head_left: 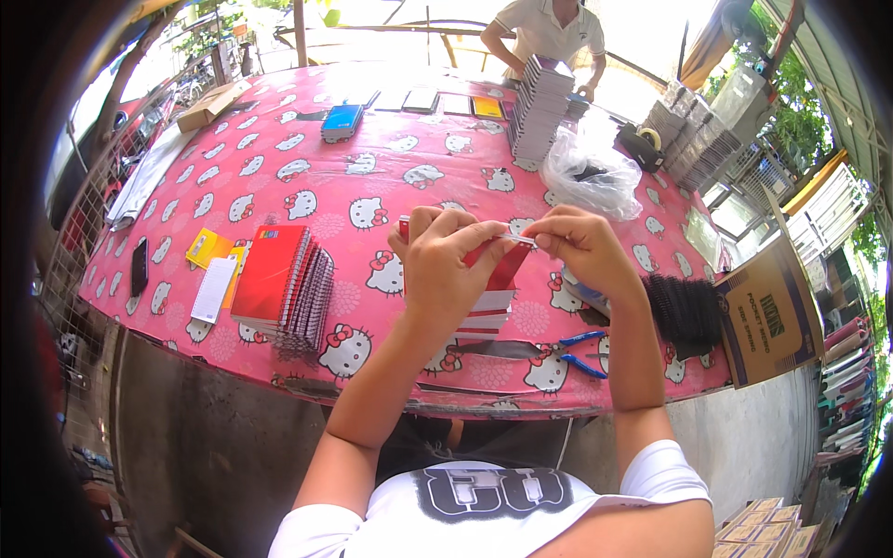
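Clamped by the fingertips of both hands: left hand [454,249] with thumb and forefinger together on one end of a small pale piece [520,238], right hand [584,244] likewise pinched on the other end. Exact nature of piece: too small to tell.

Directly under and toward 6 o'clock of the hands: red-covered stack [502,276], partly hidden by left hand and forearm; pale page edges toward the near side; no coil visible on the exposed part.

Apparently done: red spiral-bound notebooks [269,272], piled at 9 o'clock, coils in place along the right-hand edge. Apparently left: red-covered stack, seemingly still unbound; count impossible to judge from this view. Overall share of work, by these piles: perhaps midway, with low certainty.

Supplies, unheld: blue-handled pliers [583,338], at 5 o'clock, handles spread; black coils [682,314], heaped near 4 o'clock, just beside an upright cardboard box [770,321].

Further items: crumpled clear plastic bag [595,177], at 2 o'clock; tall notebook stack [539,113], at 12 o'clock, before a co-worker [555,35]; blue notebooks [342,122], at 10 o'clock; black phone [139,267], far out at 9 o'clock.
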The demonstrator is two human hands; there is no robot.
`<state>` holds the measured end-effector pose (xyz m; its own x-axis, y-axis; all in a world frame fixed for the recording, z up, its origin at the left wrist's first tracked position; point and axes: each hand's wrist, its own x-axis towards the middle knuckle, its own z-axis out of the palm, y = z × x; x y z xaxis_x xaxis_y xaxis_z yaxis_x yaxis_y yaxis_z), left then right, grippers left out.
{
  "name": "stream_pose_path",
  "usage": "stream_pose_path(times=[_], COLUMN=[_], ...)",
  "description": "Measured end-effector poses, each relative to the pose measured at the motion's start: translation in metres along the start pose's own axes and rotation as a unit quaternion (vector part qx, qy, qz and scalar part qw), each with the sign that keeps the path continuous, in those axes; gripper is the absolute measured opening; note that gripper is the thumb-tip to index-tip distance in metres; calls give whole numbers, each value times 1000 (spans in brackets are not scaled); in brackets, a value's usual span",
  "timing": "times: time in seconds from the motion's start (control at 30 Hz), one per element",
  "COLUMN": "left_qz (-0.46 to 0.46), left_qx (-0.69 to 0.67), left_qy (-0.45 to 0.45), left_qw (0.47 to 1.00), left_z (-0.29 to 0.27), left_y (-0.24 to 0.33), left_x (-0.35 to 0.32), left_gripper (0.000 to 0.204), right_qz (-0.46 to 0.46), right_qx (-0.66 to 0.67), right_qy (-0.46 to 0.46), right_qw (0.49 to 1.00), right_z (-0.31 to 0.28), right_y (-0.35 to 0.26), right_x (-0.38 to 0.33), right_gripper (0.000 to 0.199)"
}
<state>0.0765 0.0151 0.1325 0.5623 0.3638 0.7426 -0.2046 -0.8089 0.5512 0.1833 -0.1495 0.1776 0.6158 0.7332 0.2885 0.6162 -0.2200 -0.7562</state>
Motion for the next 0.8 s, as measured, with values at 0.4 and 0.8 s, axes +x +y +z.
stream_pose_path(times=[0.4, 0.8], left_qz=[-5, -5], left_qx=[-10, -10], left_qy=[3, 3], left_qw=[1000, 1000], left_z=[-1, -5], left_y=[0, -2], left_x=[-2, -4], left_gripper=[13, 12], right_qz=[-50, -121], right_qx=[-71, -167], right_qy=[-18, 95], right_qw=[996, 974], right_z=[-6, 20], right_y=[-15, -18], right_x=[0, -5], right_gripper=[18, 21])
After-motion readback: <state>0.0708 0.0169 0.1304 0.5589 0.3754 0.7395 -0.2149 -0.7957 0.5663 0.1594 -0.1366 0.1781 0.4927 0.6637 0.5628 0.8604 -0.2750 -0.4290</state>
